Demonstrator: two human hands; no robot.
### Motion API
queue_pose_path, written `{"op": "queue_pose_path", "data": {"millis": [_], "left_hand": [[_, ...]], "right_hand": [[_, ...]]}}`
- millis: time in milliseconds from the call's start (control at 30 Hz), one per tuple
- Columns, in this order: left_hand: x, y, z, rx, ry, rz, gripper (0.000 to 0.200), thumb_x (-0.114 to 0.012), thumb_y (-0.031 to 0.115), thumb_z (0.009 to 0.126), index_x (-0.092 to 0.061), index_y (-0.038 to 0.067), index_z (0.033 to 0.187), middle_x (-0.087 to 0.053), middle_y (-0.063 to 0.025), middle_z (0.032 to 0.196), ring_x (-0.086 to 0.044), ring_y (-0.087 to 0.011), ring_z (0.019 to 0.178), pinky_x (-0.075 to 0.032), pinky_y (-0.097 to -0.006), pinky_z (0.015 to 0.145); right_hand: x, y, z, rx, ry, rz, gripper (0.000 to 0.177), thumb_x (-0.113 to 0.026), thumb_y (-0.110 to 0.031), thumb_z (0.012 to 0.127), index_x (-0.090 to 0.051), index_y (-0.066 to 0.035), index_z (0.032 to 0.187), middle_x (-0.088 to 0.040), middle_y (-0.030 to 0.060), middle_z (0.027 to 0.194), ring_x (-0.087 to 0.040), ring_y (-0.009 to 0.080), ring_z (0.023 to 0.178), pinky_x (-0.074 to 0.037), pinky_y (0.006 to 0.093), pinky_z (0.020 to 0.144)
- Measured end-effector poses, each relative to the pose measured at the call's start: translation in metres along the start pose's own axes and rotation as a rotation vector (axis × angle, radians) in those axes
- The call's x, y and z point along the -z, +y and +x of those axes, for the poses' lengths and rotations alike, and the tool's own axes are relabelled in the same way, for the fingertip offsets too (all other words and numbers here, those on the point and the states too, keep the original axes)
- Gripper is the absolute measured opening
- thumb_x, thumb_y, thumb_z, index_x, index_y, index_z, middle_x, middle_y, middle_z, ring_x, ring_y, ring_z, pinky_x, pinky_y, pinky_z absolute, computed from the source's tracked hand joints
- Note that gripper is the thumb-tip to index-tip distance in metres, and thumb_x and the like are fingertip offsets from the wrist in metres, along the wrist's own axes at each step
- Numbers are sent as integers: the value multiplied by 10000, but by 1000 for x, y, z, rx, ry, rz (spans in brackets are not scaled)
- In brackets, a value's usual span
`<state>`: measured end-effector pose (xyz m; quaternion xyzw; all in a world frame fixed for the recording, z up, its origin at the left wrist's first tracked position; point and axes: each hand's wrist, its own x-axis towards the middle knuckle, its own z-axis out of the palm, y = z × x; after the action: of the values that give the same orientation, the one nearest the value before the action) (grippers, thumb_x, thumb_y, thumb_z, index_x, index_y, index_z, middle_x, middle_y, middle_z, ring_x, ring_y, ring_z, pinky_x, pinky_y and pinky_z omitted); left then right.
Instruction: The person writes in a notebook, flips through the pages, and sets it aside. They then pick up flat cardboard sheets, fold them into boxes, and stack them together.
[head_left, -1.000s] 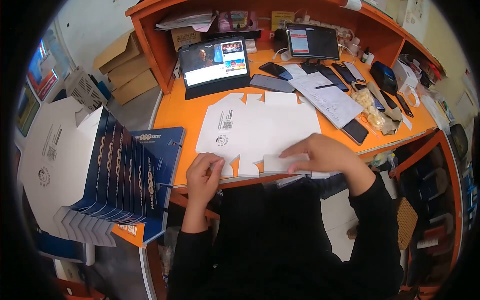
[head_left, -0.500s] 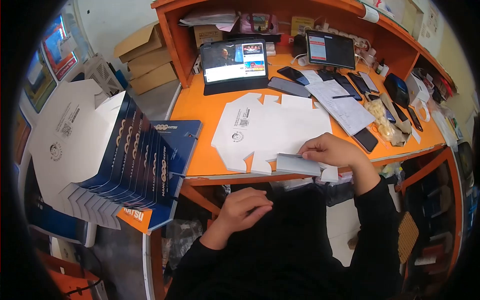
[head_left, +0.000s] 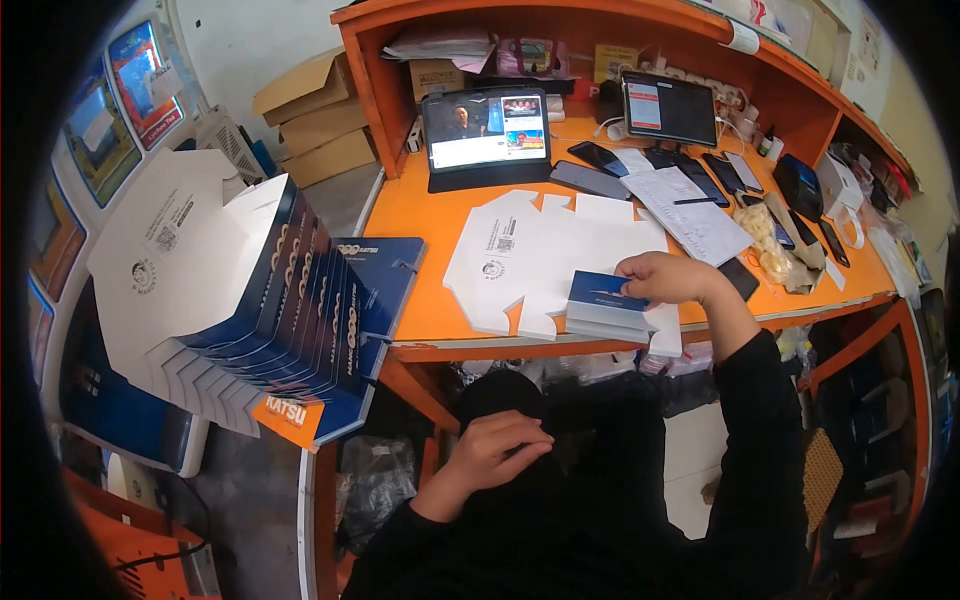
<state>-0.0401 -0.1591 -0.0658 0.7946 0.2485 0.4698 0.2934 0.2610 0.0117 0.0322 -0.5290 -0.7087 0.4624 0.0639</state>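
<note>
A flat white box blank [head_left: 540,245], printed with a round logo and a QR code, lies on the orange desk. My right hand [head_left: 663,279] is at its near right part, its fingers closed on a folded-up flap [head_left: 597,288] whose blue printed face shows. Away from the desk, my left hand [head_left: 500,448] rests over my dark-clothed lap, holding nothing, its thumb and fingers loosely apart. To the left stands a nested stack of part-folded blue and white boxes [head_left: 290,300] marked KATSU, on top of flat blue box blanks [head_left: 385,258].
At the desk's back are a tablet [head_left: 487,130] playing video and a second screen [head_left: 668,108]. Several phones, a pen on written papers [head_left: 690,215] and a black device [head_left: 797,188] crowd the right side. Brown cartons [head_left: 322,130] are stacked behind on the left.
My right hand has folded the flap further over, so its blue face shows where a pale side showed before. My left hand stays over my lap. The camera view has shifted slightly.
</note>
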Motion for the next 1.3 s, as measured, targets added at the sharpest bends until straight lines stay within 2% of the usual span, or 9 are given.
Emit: {"op": "queue_pose_path", "data": {"millis": [100, 267, 467, 567, 700, 900, 1000, 1233, 1300], "left_hand": [[-1, 1, -9, 17, -7, 3, 75, -753, 67, 806, -708, 35, 858, -695, -106, 806, -693, -271, 773, -575, -349, 754], [-6, 13, -22, -76, -10, -26, 125, -772, 61, 785, -705, 31, 885, -689, -108, 827, -689, -271, 783, -576, -361, 741], [-2, 68, -16, -424, 135, 233, 362, -808, 145, 778, -653, 34, 1086, -678, -143, 1040, -692, -264, 907, -583, -369, 740], [-3, 102, -5, 53, -142, 205, 487, -809, 270, 786, -615, 63, 1181, -677, -115, 1060, -666, -298, 932, -526, -375, 887], [-14, 75, -27, 666, -788, 19, 411, -731, 291, 862, -610, 66, 1184, -671, -126, 900, -648, -327, 835, -506, -380, 786], [-18, 17, -106, 977, -323, -362, 215, -664, 239, 937, -695, 32, 988, -678, -22, 809, -622, -87, 785, -488, -254, 699], [-25, -1, -123, 1171, 142, -781, 221, -648, 232, 955, -695, 27, 1022, -679, 1, 853, -611, -67, 794, -485, -203, 710], [-59, 2, -96, 969, 1, -471, 273, -622, 241, 974, -696, 1, 1081, -689, -11, 903, -597, -65, 825, -479, -218, 743], [-60, 7, -89, 944, -56, -433, 266, -617, 228, 977, -694, -2, 1086, -689, -25, 911, -592, -73, 824, -479, -223, 748]], "right_hand": [[-24, -6, -11, 241, 221, -637, 351, -746, -238, 799, -599, -57, 1061, -661, 108, 927, -636, 270, 863, -500, 361, 727], [-59, -28, -42, 318, 752, -604, 321, -746, -203, 761, -511, -49, 915, -602, 160, 847, -616, 386, 846, -466, 458, 709], [-138, -47, -120, 486, 374, -743, 170, -615, -94, 821, -528, -79, 967, -616, 128, 844, -636, 376, 807, -493, 464, 654], [-187, -42, -138, 488, -140, -735, 266, -634, -89, 823, -567, -51, 1078, -658, 174, 921, -672, 348, 824, -535, 448, 691], [-232, -16, -138, 495, -281, -440, 289, -671, -134, 831, -608, -91, 1109, -677, 156, 838, -680, 351, 796, -541, 415, 732], [-220, 55, -141, 483, -74, 303, 392, -700, -259, 871, -614, -75, 1206, -695, 110, 1118, -679, 286, 1019, -533, 367, 859], [-218, 77, -139, 804, 291, 100, 444, -672, -397, 894, -626, -69, 1189, -635, 111, 1251, -593, 340, 1174, -320, 449, 1111], [-275, 67, -109, 358, 960, 383, 200, -790, -115, 765, -696, -49, 930, -651, 82, 837, -615, 285, 847, -346, 482, 1066], [-265, 62, -113, 434, 814, 175, 145, -791, -120, 747, -728, -82, 872, -637, 73, 944, -591, 266, 939, -344, 499, 1049]]}}
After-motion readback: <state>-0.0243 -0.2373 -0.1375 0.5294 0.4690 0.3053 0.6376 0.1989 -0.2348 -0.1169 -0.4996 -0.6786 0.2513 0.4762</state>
